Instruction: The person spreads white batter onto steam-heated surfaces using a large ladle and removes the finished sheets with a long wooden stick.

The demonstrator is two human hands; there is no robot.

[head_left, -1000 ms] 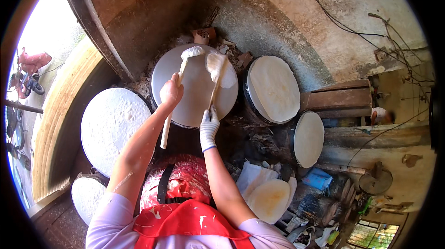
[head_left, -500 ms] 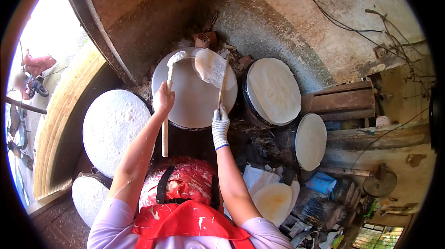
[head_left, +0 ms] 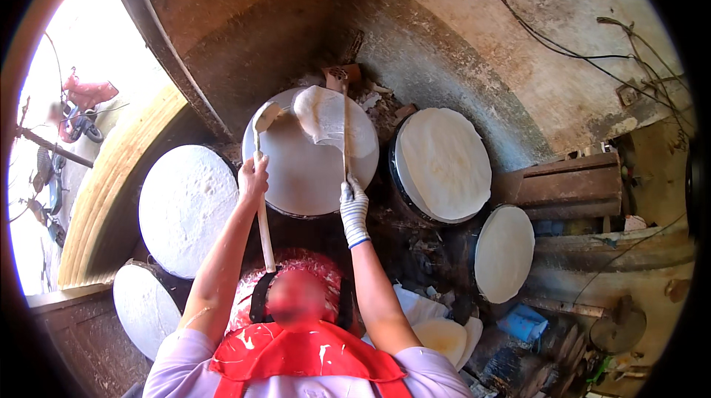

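Head view looks down on a person in a red apron (head_left: 311,350) working over a round pale griddle (head_left: 296,176) set in a sooty brick stove. Left hand (head_left: 253,176) is bare, its fingers (head_left: 259,164) wrapped around a long wooden ladle (head_left: 260,198) about midway along the handle; the ladle's bowl rests near the griddle's upper left rim, and the handle's free end points back toward the person's chest. Right hand (head_left: 354,209) wears a white knit glove, and its fingers close around the lower end of a thin stick (head_left: 345,131) that stands nearly upright over the griddle. A thin white sheet of cooked batter (head_left: 320,113) hangs folded over the stick, lifted off the upper part of the griddle.

To the right sits a second round griddle (head_left: 443,163) covered with a pale sheet, and beyond it a smaller round one (head_left: 503,252) lower down. On the left a big white disc (head_left: 187,208) lies beside the stove, with another (head_left: 144,308) below it. Folded pale sheets (head_left: 443,335) are stacked by the right elbow. Cables (head_left: 563,42) trail across the wall.
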